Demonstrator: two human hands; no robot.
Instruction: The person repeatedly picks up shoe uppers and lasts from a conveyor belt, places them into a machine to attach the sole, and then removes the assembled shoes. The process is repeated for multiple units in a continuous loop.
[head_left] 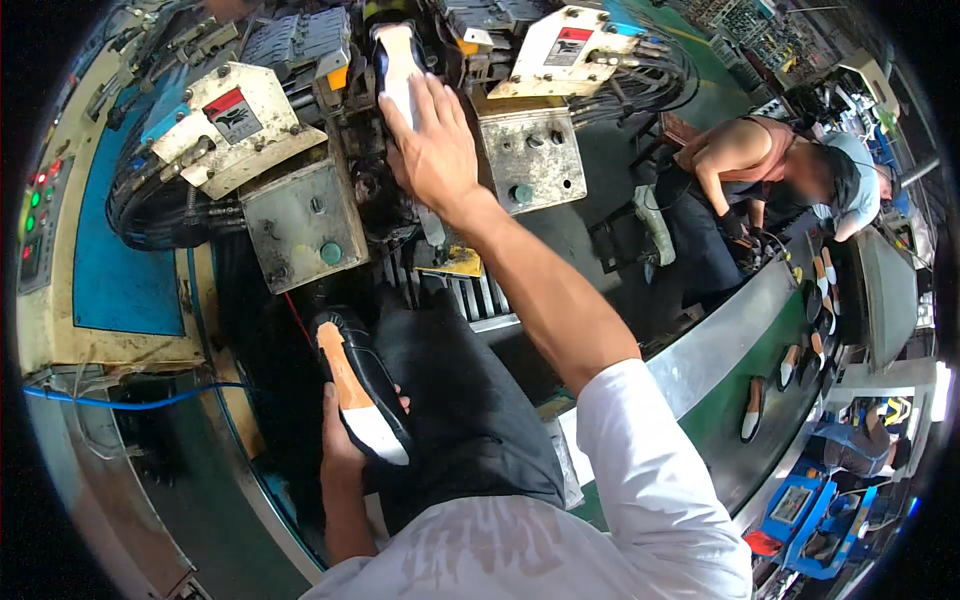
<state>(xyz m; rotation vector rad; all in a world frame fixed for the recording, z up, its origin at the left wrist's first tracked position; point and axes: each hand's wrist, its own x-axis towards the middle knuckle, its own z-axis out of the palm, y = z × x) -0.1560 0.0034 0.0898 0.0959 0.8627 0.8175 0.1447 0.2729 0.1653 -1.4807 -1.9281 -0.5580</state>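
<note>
My right hand reaches up into the big machine and grips a black shoe turned sole-up, its pale insole board showing, seated between the machine's two clamp arms. My left hand is low by my lap and holds a second black shoe by its rear end, also sole-up, with a tan and white bottom. This shoe points up and left toward the machine's base. My dark trousers lie just to its right.
Grey metal boxes with green buttons flank the machine's centre. A control panel with coloured lights is at far left. A conveyor carrying several shoes runs at right, where another person bends over it.
</note>
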